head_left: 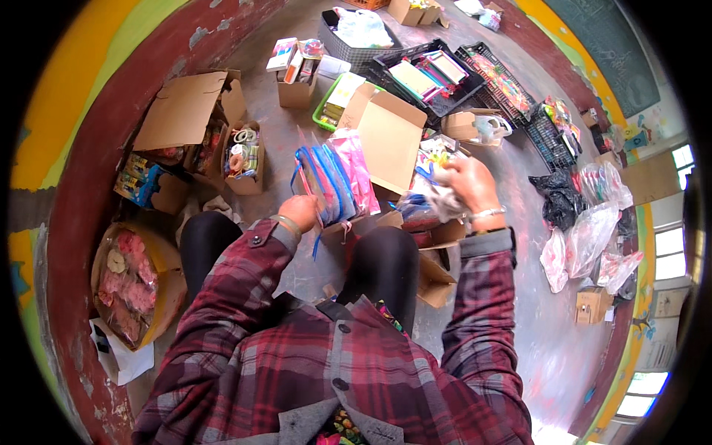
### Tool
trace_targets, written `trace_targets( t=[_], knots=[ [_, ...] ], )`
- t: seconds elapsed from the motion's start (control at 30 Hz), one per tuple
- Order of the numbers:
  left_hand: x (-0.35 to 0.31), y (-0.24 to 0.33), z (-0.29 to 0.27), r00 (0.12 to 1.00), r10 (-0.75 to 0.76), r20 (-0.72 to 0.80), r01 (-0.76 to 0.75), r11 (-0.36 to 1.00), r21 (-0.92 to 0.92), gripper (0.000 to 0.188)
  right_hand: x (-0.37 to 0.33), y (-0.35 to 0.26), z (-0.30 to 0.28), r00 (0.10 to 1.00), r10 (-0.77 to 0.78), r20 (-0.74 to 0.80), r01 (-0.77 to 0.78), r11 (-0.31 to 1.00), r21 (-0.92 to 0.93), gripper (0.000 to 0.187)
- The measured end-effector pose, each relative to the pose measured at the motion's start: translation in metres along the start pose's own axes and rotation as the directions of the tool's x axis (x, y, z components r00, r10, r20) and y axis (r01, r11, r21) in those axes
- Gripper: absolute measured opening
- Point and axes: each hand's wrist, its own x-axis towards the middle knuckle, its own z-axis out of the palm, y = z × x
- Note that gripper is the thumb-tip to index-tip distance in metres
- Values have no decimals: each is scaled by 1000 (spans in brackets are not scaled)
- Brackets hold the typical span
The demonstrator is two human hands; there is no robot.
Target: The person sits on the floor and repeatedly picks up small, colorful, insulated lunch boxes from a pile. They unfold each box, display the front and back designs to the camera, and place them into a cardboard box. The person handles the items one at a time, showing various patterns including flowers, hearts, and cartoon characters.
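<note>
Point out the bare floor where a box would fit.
Bare floor lies to the right, between the small brown box and the right sleeve. Another strip runs between the tape box and the pouches. Ahead, around the black crates, it is crowded.

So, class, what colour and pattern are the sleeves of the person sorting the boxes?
Dark red plaid with grey and black lines, on the sleeves, best seen in the head view.

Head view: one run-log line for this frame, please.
left hand: holds stack of blue and pink pouches | right hand: grips crumpled clear bag | below: open cardboard box | setting: floor, person seated
</note>
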Motion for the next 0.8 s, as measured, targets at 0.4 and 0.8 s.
trace_targets(
  t=[0.4, 0.8],
  knots=[
    [-51, 56, -67, 961, 254, -111, -262, 963, -66, 15, -61, 156, 134, 983, 107, 146, -71, 970, -233, 32],
    [-36, 17, -22, 969, 244, -33, -243, 969, 34, 16, -30, 131, 154, 944, 327, 33, -315, 928, -199, 37]
  ],
)
